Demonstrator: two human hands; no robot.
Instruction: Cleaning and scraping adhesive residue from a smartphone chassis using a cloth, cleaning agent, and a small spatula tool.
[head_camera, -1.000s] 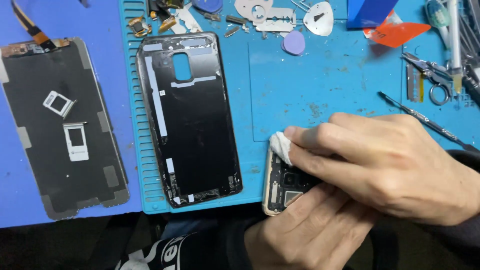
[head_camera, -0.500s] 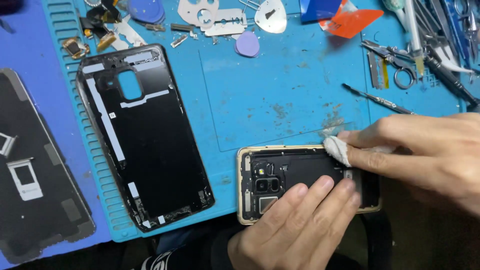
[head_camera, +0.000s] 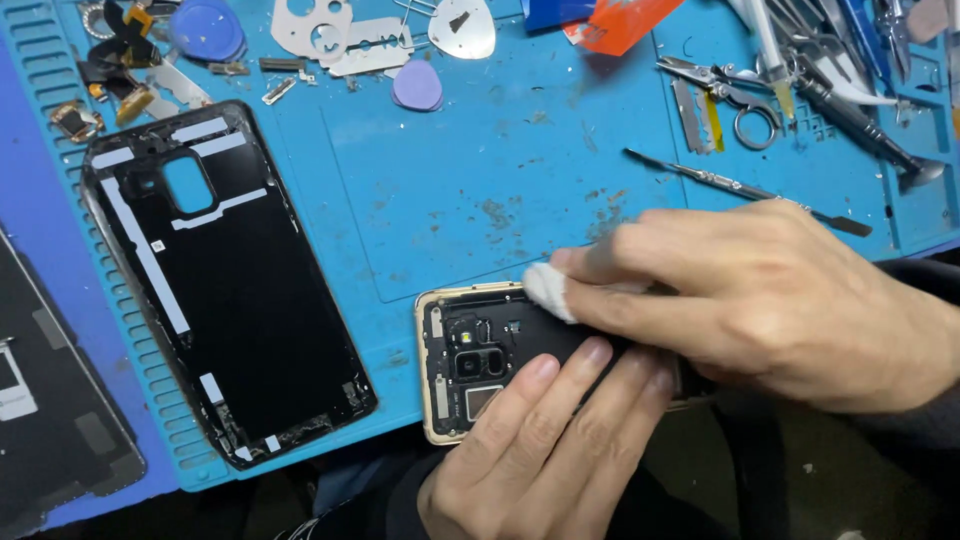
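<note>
The right hand (head_camera: 770, 300) is pinching a small white wipe (head_camera: 550, 290) and pressing it on the upper edge of the opened gold-framed phone (head_camera: 470, 365), which is lying at the near edge of the blue mat (head_camera: 480, 180). The left hand (head_camera: 540, 450) is lying flat on the phone (not clenched), just below the wipe. The wipe is working close to the exposed camera module (head_camera: 480, 362), so hard pressing could probably smear it, or push the phone off the mat.
</note>
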